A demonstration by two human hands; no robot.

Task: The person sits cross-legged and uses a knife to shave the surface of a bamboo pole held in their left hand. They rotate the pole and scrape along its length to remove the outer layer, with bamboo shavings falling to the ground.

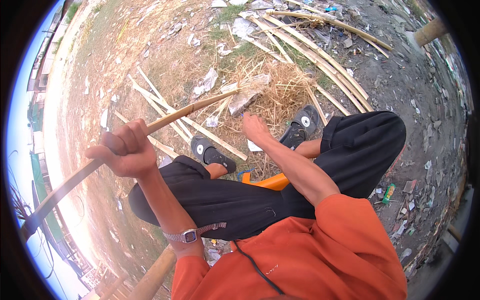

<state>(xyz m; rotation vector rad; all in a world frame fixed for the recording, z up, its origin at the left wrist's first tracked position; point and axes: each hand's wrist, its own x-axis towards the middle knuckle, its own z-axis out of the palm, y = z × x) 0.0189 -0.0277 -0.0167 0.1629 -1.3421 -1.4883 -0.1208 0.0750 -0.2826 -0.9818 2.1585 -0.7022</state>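
My left hand [129, 150] is wrapped round a long split bamboo strip [187, 109], which slants from the lower left up to the pile ahead of me. The strip's far tip ends beside a rough grey block [243, 103]. Just below that block is my right hand [256, 129], its fingers closed. A small bluish bit shows at its fingertips, but what it holds is hidden. Straw-like bamboo shavings [285, 92] lie heaped around the block, between and beyond my sandalled feet [212, 154].
Several split bamboo strips [325, 62] lie on the ground at the far right, and more bamboo strips [165, 107] at the left. Under me is an orange seat [270, 182]. Bamboo poles [155, 275] stand lower left and a post [430, 32] far right. Litter covers the ground.
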